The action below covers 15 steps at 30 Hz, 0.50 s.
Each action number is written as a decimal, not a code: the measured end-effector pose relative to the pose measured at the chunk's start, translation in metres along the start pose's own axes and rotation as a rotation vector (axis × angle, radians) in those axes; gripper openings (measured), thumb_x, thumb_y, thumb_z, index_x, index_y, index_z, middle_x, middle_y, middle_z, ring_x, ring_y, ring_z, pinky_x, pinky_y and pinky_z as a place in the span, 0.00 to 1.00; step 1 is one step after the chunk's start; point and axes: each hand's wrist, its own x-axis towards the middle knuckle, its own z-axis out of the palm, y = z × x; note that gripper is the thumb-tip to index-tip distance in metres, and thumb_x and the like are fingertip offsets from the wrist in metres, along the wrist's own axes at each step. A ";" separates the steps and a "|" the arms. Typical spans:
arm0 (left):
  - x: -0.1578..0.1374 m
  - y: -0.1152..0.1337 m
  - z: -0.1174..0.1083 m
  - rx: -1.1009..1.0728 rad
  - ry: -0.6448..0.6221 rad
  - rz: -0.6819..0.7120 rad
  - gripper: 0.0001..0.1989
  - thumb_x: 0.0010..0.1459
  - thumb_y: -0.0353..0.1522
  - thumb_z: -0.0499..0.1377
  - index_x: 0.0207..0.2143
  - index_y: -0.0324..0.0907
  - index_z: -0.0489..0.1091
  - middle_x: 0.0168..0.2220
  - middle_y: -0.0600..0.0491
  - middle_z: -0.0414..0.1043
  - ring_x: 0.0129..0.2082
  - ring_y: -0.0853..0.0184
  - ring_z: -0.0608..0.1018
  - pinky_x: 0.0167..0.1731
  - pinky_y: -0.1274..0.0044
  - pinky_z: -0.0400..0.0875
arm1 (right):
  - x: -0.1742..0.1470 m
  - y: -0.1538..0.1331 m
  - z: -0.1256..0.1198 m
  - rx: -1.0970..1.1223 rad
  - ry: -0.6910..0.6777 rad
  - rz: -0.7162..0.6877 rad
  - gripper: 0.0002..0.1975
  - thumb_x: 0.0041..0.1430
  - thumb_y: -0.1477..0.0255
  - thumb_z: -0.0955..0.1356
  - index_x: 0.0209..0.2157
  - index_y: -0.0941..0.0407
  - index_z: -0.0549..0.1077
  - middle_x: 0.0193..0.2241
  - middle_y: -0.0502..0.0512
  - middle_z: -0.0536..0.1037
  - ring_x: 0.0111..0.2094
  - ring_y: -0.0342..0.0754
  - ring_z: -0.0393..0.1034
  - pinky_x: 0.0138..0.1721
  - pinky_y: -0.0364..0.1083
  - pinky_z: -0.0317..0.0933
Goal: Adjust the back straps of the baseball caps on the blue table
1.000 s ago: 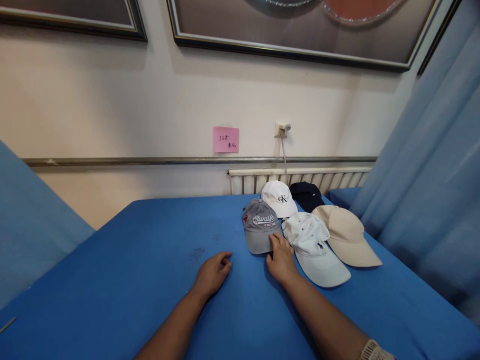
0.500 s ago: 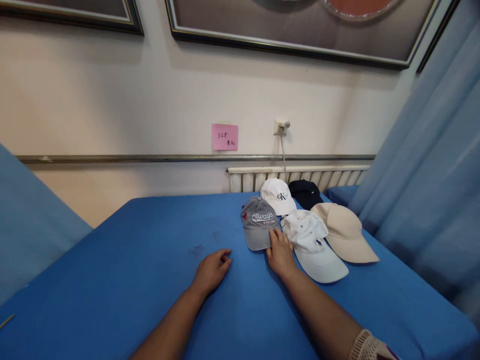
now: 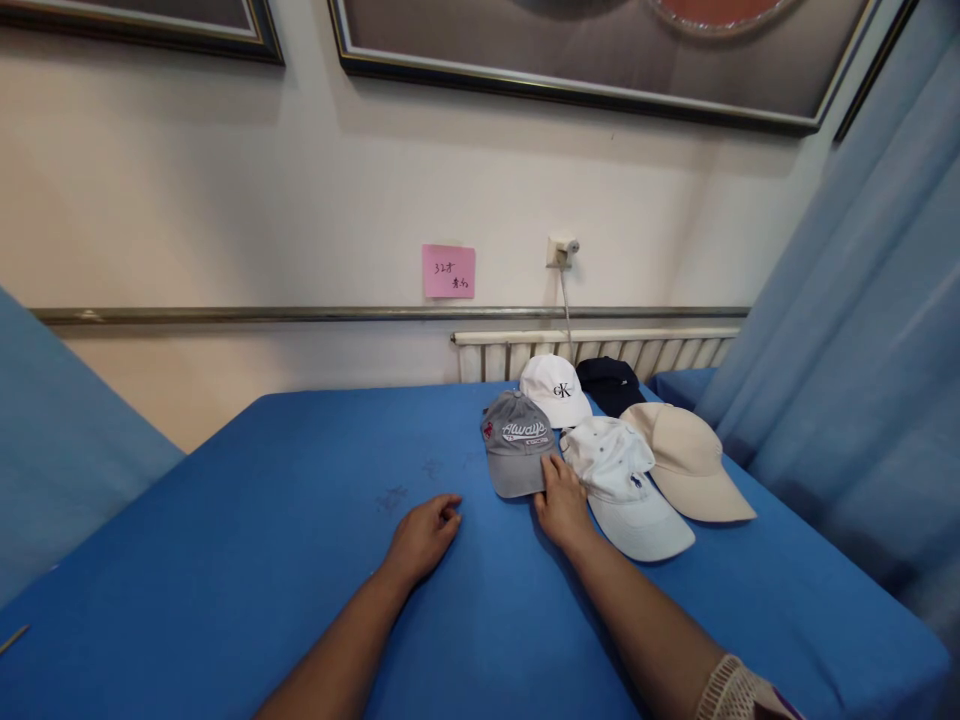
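Note:
My right hand (image 3: 562, 505) has the right edge of a grey baseball cap's brim between thumb and fingers. The grey cap (image 3: 516, 445) carries white lettering and lies with its brim toward me. My left hand (image 3: 424, 535) lies on the blue cover to the left of it, fingers loosely curved and a little apart, with nothing in them. A white cap (image 3: 551, 385) with dark letters sits behind the grey one. Right of my right hand are a pale blue-white cap (image 3: 630, 500) and a beige cap (image 3: 686, 455). A dark navy cap (image 3: 609, 385) rests at the back.
The blue-covered table (image 3: 262, 560) reaches back to a radiator (image 3: 660, 350) and a metal rail (image 3: 300, 314) on the wall. Blue curtains (image 3: 862, 330) hang at the right and left. A thin stick (image 3: 13, 638) lies at the left edge.
The view has shifted very slightly. Both hands and the caps stay in practically the same places, with the right hand still at the grey cap's brim.

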 end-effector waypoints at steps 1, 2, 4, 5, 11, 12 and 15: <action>0.000 0.001 0.000 0.000 -0.001 -0.005 0.21 0.60 0.37 0.52 0.54 0.41 0.70 0.41 0.50 0.78 0.40 0.63 0.78 0.42 0.75 0.69 | 0.000 0.000 0.000 -0.001 -0.002 0.001 0.32 0.59 0.75 0.63 0.65 0.59 0.58 0.66 0.65 0.57 0.65 0.59 0.51 0.61 0.56 0.52; 0.000 0.001 0.000 0.000 0.000 -0.006 0.21 0.60 0.37 0.52 0.54 0.41 0.70 0.42 0.50 0.78 0.41 0.63 0.78 0.42 0.75 0.69 | 0.001 0.001 0.000 -0.001 -0.002 0.000 0.32 0.59 0.75 0.62 0.65 0.60 0.58 0.66 0.65 0.57 0.65 0.59 0.51 0.61 0.56 0.52; 0.000 0.001 0.000 0.002 0.000 -0.004 0.21 0.60 0.37 0.52 0.54 0.41 0.70 0.42 0.50 0.78 0.42 0.62 0.78 0.42 0.74 0.69 | 0.001 0.001 0.000 0.000 -0.002 -0.002 0.31 0.60 0.74 0.62 0.65 0.60 0.58 0.66 0.65 0.58 0.65 0.59 0.52 0.61 0.56 0.52; 0.000 0.001 0.000 0.004 -0.001 0.001 0.21 0.60 0.37 0.52 0.54 0.41 0.70 0.42 0.50 0.78 0.42 0.62 0.78 0.42 0.74 0.69 | 0.001 0.002 0.000 0.002 -0.002 -0.002 0.31 0.61 0.74 0.61 0.65 0.60 0.58 0.66 0.64 0.58 0.65 0.58 0.52 0.61 0.55 0.52; 0.000 0.002 0.000 0.012 0.012 0.003 0.21 0.60 0.36 0.52 0.53 0.40 0.70 0.41 0.50 0.78 0.40 0.63 0.78 0.41 0.75 0.68 | 0.001 0.002 0.000 0.024 -0.009 0.001 0.32 0.60 0.74 0.62 0.66 0.60 0.56 0.66 0.65 0.57 0.66 0.60 0.50 0.62 0.57 0.50; 0.000 0.002 0.000 0.015 0.011 -0.002 0.20 0.60 0.36 0.53 0.53 0.40 0.71 0.41 0.50 0.78 0.40 0.63 0.78 0.41 0.75 0.68 | 0.001 0.002 0.000 0.030 -0.010 0.004 0.32 0.59 0.74 0.62 0.66 0.60 0.56 0.66 0.64 0.57 0.66 0.60 0.50 0.62 0.57 0.50; 0.001 0.002 0.000 0.020 0.010 -0.003 0.20 0.60 0.35 0.53 0.53 0.41 0.71 0.41 0.51 0.78 0.40 0.64 0.78 0.40 0.76 0.68 | 0.001 0.004 0.003 0.061 0.000 0.011 0.33 0.57 0.76 0.63 0.65 0.59 0.58 0.66 0.64 0.57 0.66 0.60 0.51 0.62 0.56 0.50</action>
